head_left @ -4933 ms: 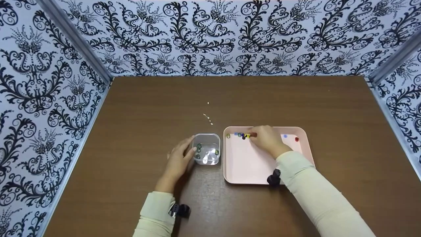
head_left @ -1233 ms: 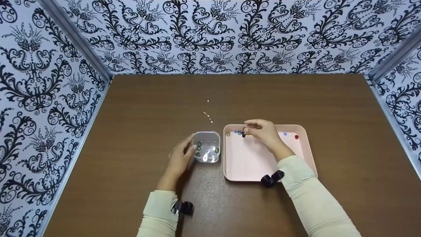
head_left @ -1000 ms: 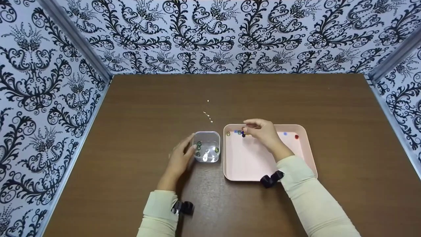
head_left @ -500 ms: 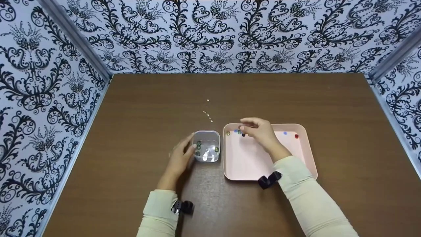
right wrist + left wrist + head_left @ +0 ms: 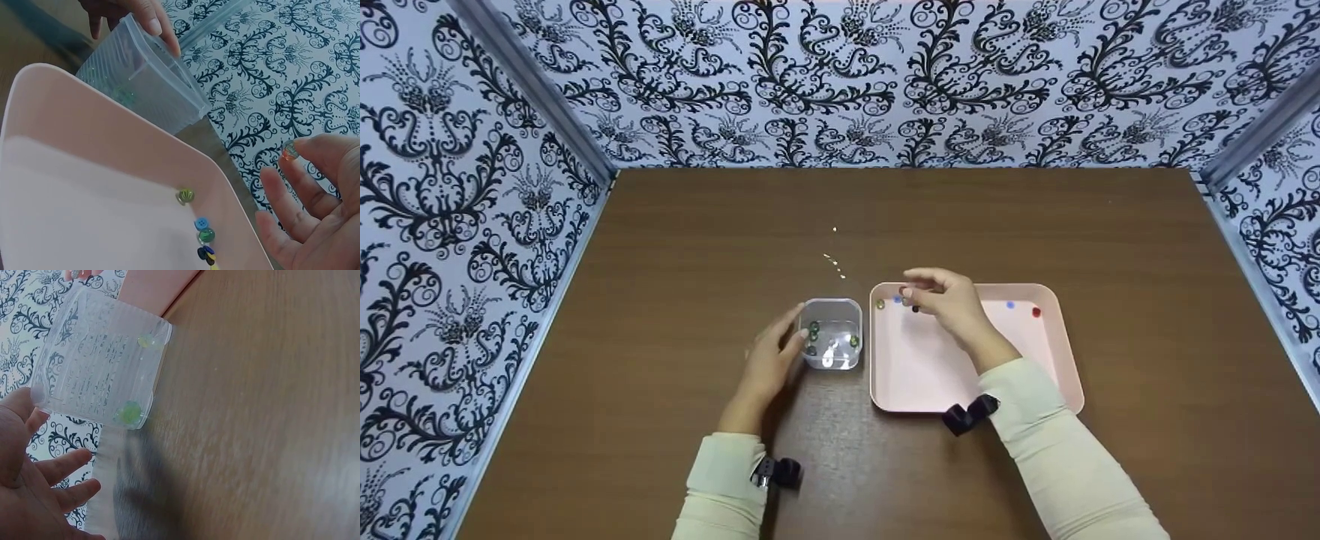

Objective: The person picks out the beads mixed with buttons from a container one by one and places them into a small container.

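Observation:
The left hand (image 5: 765,364) holds the left wall of a clear square container (image 5: 831,367), thumb at the rim; green marbles (image 5: 130,413) lie in it. Over the back edge of a pink tray (image 5: 934,375), the right hand (image 5: 960,304) pinches a clear marble with orange in it (image 5: 289,151) between thumb and a finger, its other fingers loosely spread. Below that hand in the tray are a yellow-green marble (image 5: 186,196), a blue button (image 5: 201,224), a green marble (image 5: 207,235) and several dark and yellow pieces (image 5: 206,253).
A red piece (image 5: 1036,312) and a light blue piece (image 5: 1010,304) lie in the tray's back right part. The container stands just left of the tray on a brown table (image 5: 720,225). Patterned walls (image 5: 855,90) enclose the table at the back and sides.
The right hand has risen from among the pieces at the tray's back edge with a marble pinched, and has shifted slightly left. The left hand and container stay nearly still.

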The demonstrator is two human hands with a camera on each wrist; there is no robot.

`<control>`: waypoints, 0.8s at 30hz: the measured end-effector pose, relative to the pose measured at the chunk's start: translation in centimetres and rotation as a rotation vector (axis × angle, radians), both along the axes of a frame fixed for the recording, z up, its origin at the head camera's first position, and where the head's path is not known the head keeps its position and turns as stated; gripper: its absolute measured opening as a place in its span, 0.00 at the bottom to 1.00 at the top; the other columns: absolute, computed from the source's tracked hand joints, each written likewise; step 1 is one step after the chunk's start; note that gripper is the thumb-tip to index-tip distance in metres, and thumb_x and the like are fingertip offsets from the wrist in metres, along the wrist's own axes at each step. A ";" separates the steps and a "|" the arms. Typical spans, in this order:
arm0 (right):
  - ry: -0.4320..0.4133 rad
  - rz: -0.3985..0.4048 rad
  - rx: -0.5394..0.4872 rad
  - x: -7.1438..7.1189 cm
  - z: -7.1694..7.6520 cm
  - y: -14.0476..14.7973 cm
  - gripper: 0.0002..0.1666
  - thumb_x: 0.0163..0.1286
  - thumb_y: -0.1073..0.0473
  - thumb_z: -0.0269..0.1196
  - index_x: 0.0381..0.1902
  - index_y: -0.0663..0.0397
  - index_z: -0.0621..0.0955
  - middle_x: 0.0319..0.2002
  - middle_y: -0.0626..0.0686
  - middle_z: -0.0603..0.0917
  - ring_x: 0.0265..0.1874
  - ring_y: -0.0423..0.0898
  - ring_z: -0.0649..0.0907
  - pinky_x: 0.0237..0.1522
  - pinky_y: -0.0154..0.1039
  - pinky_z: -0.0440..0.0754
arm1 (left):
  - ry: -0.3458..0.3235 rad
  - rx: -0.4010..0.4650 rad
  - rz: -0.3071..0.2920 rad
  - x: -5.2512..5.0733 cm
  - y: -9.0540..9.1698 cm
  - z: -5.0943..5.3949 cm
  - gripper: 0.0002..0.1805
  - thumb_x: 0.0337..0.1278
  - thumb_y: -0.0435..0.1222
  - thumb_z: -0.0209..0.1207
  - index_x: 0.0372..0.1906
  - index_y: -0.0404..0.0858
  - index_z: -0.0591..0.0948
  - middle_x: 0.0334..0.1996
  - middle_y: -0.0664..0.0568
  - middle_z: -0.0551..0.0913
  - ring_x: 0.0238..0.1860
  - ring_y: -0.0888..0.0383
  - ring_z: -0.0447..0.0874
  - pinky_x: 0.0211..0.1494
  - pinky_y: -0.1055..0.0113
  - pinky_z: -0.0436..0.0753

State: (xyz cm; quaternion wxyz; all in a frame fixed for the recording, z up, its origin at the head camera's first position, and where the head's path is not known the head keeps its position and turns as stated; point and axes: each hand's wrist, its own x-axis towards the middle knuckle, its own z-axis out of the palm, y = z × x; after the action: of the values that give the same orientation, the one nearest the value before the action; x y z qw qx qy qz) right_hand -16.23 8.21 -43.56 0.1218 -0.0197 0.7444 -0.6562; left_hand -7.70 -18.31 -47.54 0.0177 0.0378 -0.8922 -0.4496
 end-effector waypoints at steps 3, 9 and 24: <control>0.001 0.006 0.015 0.1 0.1 -0.2 0.23 0.63 0.68 0.65 0.56 0.69 0.78 0.39 0.52 0.86 0.32 0.40 0.86 0.43 0.41 0.84 | -0.003 0.002 0.003 0.0 0.0 0.0 0.25 0.67 0.41 0.54 0.67 0.44 0.72 0.65 0.42 0.72 0.67 0.41 0.66 0.65 0.30 0.54; -0.011 -0.007 0.006 0.3 0.1 -0.7 0.23 0.63 0.69 0.64 0.56 0.69 0.77 0.39 0.52 0.85 0.32 0.39 0.86 0.45 0.45 0.84 | -0.011 0.004 0.006 0.0 0.1 0.0 0.25 0.68 0.42 0.54 0.68 0.45 0.72 0.66 0.43 0.72 0.68 0.41 0.66 0.66 0.31 0.53; -0.014 -0.010 -0.030 0.9 0.2 -2.0 0.23 0.61 0.68 0.66 0.55 0.69 0.78 0.37 0.49 0.85 0.30 0.37 0.85 0.40 0.39 0.84 | 0.000 0.003 0.014 0.2 0.1 0.0 0.24 0.68 0.43 0.54 0.67 0.46 0.72 0.66 0.45 0.72 0.68 0.43 0.66 0.65 0.34 0.57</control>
State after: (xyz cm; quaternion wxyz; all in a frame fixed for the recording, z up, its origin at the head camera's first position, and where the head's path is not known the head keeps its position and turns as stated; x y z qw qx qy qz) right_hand -15.29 6.17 -43.41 0.1236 -0.0131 0.7338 -0.6679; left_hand -7.52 -18.16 -47.58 0.0206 0.0441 -0.8912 -0.4510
